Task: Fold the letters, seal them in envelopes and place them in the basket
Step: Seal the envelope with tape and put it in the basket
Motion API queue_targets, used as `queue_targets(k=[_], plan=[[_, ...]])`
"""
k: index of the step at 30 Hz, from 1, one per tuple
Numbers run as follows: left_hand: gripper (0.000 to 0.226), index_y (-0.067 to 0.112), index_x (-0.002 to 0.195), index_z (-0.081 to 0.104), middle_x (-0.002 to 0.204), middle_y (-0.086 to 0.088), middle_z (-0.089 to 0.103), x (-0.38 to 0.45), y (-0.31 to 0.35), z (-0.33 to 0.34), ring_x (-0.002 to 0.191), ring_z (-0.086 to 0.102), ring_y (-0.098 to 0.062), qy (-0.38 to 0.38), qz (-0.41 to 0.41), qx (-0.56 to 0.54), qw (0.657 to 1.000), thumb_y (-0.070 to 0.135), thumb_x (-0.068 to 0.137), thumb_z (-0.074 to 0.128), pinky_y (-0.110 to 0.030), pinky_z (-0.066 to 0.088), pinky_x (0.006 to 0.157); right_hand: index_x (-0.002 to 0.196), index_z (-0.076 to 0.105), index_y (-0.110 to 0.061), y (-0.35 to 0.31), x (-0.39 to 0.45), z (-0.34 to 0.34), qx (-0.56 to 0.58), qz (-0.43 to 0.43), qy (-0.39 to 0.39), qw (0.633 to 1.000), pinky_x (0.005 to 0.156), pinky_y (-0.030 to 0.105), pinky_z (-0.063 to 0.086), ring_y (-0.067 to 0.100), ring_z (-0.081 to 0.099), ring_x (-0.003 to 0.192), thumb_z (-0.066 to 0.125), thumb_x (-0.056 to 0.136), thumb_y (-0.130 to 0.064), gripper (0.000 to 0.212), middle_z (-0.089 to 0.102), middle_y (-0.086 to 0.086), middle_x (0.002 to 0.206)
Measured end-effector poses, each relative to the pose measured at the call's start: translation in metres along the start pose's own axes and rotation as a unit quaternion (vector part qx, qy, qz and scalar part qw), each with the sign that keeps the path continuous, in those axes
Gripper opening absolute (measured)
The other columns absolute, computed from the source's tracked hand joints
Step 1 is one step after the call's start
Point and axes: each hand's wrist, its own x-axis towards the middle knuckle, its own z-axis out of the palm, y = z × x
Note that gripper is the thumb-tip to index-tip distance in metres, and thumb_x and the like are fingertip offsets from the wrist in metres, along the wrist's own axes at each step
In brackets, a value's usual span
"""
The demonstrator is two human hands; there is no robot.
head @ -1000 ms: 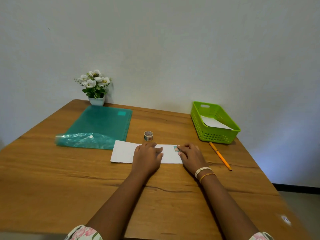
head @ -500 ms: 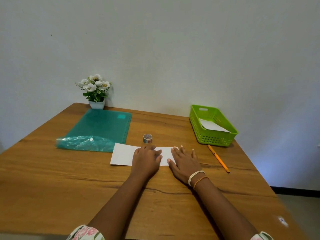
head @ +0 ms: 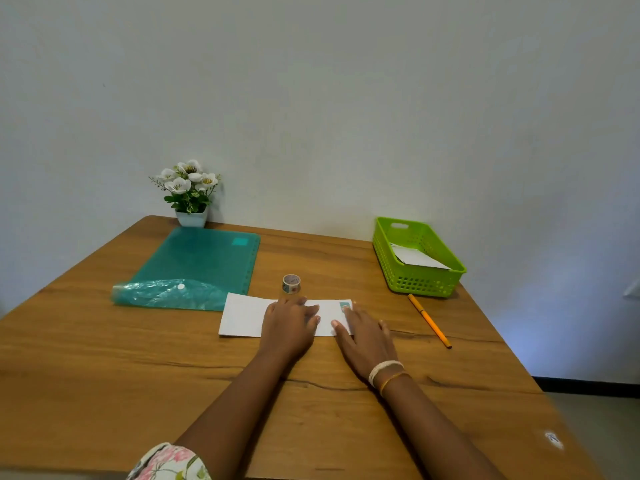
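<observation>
Near the desk centre, the right hand (head: 363,336) has slid back off the sticker (head: 344,305), both hands flat, holding nothing, left hand (head: 289,322) pinning the envelope (head: 242,315), sealing apparently complete.

A white envelope (head: 242,315) lies flat on the wooden table (head: 104,368), with the left hand (head: 289,325) pressed palm-down on its middle and the right hand (head: 369,337) flat over its right end, just below a small teal sticker (head: 344,305). A roll of tape (head: 291,284) stands just behind the envelope, a teal plastic folder (head: 197,261) lies to the left with a potted white flower (head: 189,192) behind it. At the right, a green basket (head: 420,282) holds a white envelope, and an orange pen (head: 429,321) lies in front of it.
</observation>
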Motion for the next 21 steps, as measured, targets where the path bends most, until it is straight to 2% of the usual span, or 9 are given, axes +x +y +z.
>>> queue_targets(k=[2,4,8,11,14,17,21], plan=[[0.039,0.033,0.131,0.058,0.142,0.007,0.051,0.0,0.001,-0.004,0.13,0.043,-0.015,-0.012,-0.007,-0.006,1.0,0.045,0.094,0.05,-0.037,0.035,0.107,0.125,0.058,-0.021,-0.004,-0.006,-0.001,0.002,0.019,0.098,0.995,0.093,0.031,0.042,0.017,0.051,0.114,0.04,0.093,-0.051,0.048,0.057,0.0,0.125],[0.042,0.03,0.132,0.057,0.143,0.003,0.05,0.004,0.0,-0.01,0.13,0.044,-0.018,-0.025,-0.018,-0.012,0.999,0.045,0.093,0.054,-0.037,0.036,0.106,0.118,0.065,-0.02,-0.009,-0.01,-0.003,0.001,0.024,0.12,0.993,0.086,0.031,0.046,0.017,0.052,0.105,0.047,0.088,-0.054,0.049,0.06,-0.001,0.113],[0.059,0.024,0.135,0.052,0.135,-0.003,0.054,0.008,-0.002,-0.025,0.122,0.05,-0.021,-0.077,-0.055,-0.027,0.995,0.047,0.084,0.067,-0.032,0.044,0.095,0.129,0.056,-0.021,-0.01,-0.011,0.0,-0.059,0.024,0.082,0.995,0.1,0.036,0.038,0.017,0.045,0.12,0.037,0.087,-0.064,0.063,0.055,-0.004,0.129],[0.068,0.022,0.126,0.055,0.124,-0.002,0.06,0.008,-0.002,-0.033,0.113,0.053,-0.02,-0.086,-0.1,0.001,0.991,0.056,0.071,0.076,-0.031,0.045,0.085,0.14,0.045,-0.021,-0.004,-0.007,0.002,-0.049,0.045,0.051,0.996,0.112,0.043,0.026,0.017,0.035,0.134,0.035,0.09,-0.061,0.065,0.044,-0.005,0.144],[0.08,0.024,0.118,0.054,0.117,0.001,0.061,0.008,0.0,-0.045,0.112,0.053,-0.022,-0.119,-0.148,0.077,0.979,0.071,0.057,0.076,-0.035,0.035,0.083,0.144,0.039,-0.022,-0.004,0.0,-0.002,-0.017,0.051,0.013,0.998,0.116,0.047,0.019,0.016,0.026,0.142,0.037,0.091,-0.058,0.064,0.036,-0.005,0.151],[0.079,0.022,0.116,0.052,0.116,0.0,0.061,0.007,0.003,-0.053,0.113,0.053,-0.023,-0.158,-0.17,0.086,0.969,0.07,0.058,0.077,-0.036,0.03,0.083,0.145,0.036,-0.022,-0.007,0.0,-0.005,-0.01,0.052,0.006,0.999,0.116,0.047,0.017,0.016,0.023,0.143,0.039,0.092,-0.054,0.062,0.032,-0.005,0.153],[0.085,0.018,0.119,0.051,0.113,-0.002,0.062,-0.001,0.008,-0.055,0.106,0.057,-0.021,-0.182,-0.192,0.061,0.962,0.068,0.056,0.079,-0.031,0.047,0.083,0.146,0.034,-0.021,-0.008,-0.005,-0.004,0.002,0.052,-0.001,0.999,0.117,0.047,0.014,0.017,0.021,0.144,0.039,0.093,-0.049,0.061,0.03,-0.004,0.154]])
